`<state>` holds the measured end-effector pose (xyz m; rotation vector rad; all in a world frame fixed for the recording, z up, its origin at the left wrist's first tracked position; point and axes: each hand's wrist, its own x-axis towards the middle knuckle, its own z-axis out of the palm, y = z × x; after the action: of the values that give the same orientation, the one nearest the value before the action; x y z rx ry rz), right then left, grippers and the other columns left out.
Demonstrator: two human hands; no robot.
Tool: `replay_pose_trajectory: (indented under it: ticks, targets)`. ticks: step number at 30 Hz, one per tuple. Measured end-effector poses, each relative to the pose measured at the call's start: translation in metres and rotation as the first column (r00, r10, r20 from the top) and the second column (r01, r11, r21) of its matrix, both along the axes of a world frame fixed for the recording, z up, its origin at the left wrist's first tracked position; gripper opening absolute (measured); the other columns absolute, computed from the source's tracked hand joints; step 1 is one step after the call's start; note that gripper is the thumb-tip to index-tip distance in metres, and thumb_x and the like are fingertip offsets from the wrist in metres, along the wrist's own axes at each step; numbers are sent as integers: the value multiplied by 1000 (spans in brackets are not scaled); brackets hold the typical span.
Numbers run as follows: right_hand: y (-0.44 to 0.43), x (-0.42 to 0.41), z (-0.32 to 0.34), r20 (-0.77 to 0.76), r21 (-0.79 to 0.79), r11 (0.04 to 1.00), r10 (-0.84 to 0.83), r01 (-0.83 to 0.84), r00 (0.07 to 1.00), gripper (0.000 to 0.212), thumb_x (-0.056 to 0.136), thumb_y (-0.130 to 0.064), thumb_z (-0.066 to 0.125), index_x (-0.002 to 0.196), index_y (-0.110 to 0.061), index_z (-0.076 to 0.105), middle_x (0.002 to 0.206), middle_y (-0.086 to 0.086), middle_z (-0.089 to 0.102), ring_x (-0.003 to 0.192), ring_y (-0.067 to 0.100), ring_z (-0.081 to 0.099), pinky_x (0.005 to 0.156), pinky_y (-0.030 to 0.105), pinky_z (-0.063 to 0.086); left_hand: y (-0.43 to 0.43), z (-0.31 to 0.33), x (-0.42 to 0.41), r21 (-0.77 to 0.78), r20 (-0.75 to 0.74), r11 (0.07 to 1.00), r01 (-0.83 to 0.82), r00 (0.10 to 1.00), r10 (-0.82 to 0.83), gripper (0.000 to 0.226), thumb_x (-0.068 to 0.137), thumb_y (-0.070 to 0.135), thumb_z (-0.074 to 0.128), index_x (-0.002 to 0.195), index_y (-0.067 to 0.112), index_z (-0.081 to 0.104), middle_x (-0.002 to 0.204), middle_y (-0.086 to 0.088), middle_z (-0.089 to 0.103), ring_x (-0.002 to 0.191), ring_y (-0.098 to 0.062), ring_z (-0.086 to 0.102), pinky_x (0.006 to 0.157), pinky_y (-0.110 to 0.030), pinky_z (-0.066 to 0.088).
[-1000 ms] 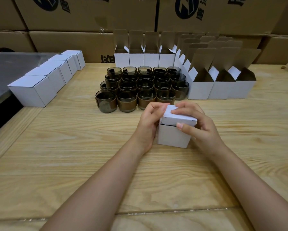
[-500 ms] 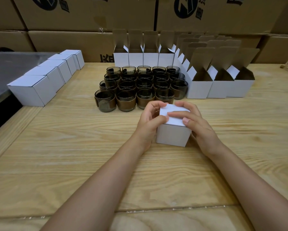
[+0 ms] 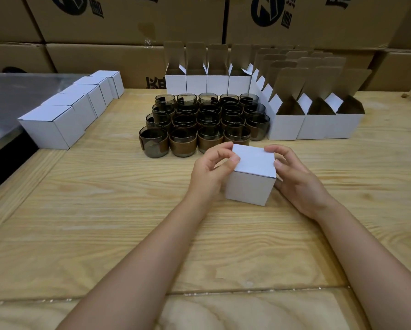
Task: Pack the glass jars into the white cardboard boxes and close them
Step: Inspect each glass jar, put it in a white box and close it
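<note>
Both hands have slid off the lid to the sides of the white box (image 3: pixel 252 177), whose top flap now lies flat and closed. The left hand (image 3: pixel 211 167) pinches its upper left edge with curled thumb and forefinger; the right hand (image 3: pixel 297 179) grips the upper right edge likewise. The box stands mid-table, just in front of the smoky glass jars (image 3: pixel 199 120). Open boxes (image 3: pixel 285 125) line the far edge and right of the jars; closed boxes (image 3: pixel 64 115) follow the left edge beside a metal surface (image 3: pixel 9 96). Brown cartons (image 3: pixel 128 20) are stacked behind. Bare pale wood of the table (image 3: pixel 104 210) runs from the box to the near edge.
</note>
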<state>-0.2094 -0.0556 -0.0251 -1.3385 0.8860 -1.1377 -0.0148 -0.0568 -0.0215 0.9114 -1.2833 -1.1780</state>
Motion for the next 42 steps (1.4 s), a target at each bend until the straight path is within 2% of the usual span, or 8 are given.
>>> replay_pose_trajectory:
  ticks: [1,3,5,7,20,27,32,42]
  targets:
    - [-1,0,-2,15,-6,1000,-3,3,1000,23,88,-26,57,110,-31,58,110,-6,65,101,9,60,85,23,47,4,1,-1,-81,89,995,-63,994,70,6,85,17,69,83,18,64,128,-1,57,117,-6,53,90,-30,42]
    - [0,1,-3,37,-31,999,-8,9,999,25,89,-22,53,114,-27,56,110,-4,65,101,11,61,84,24,50,13,-1,-6,-289,356,946,-147,901,249,34,74,41,74,97,18,64,125,3,55,117,-3,50,92,-28,42]
    - [1,2,-4,55,-43,999,-16,18,998,27,89,-20,52,115,-24,55,109,-3,65,98,13,62,80,24,52,20,-4,-16,-429,629,891,-149,658,413,68,63,63,76,114,21,59,131,5,48,120,-7,46,95,-32,36]
    - [1,3,-3,55,-41,999,-27,29,998,27,87,-21,53,114,-24,55,107,-4,65,97,14,62,80,25,53,26,-5,-26,-459,731,873,-168,487,478,80,63,71,71,126,25,51,138,5,39,122,-14,43,94,-36,32]
    - [-2,2,-8,-149,-41,999,-8,2,989,40,86,-33,53,123,-22,61,120,3,67,121,16,57,107,35,40,33,4,52,-281,746,903,-324,518,418,68,63,48,72,119,33,37,113,9,20,120,-18,34,85,-27,35]
    - [-3,0,-10,-201,-60,998,-12,0,979,38,84,-36,54,119,-27,65,120,2,68,120,16,57,108,40,38,28,0,168,-176,652,709,-683,459,604,64,68,34,78,123,39,45,126,-2,26,132,-24,29,103,-33,30]
    - [-7,-4,-13,-140,-57,998,-14,6,990,36,85,-30,53,118,-25,66,118,7,68,119,21,59,102,34,45,14,-2,230,-131,609,546,-827,368,703,65,73,31,74,130,40,45,135,-9,26,129,-23,32,97,-28,31]
    - [-13,-4,-16,-40,-16,999,-49,48,998,46,84,-20,53,130,-18,55,116,14,67,114,26,62,97,34,49,-17,-14,277,-84,625,359,-929,232,746,104,75,26,74,143,48,-1,138,-22,41,125,-43,44,105,-50,34]
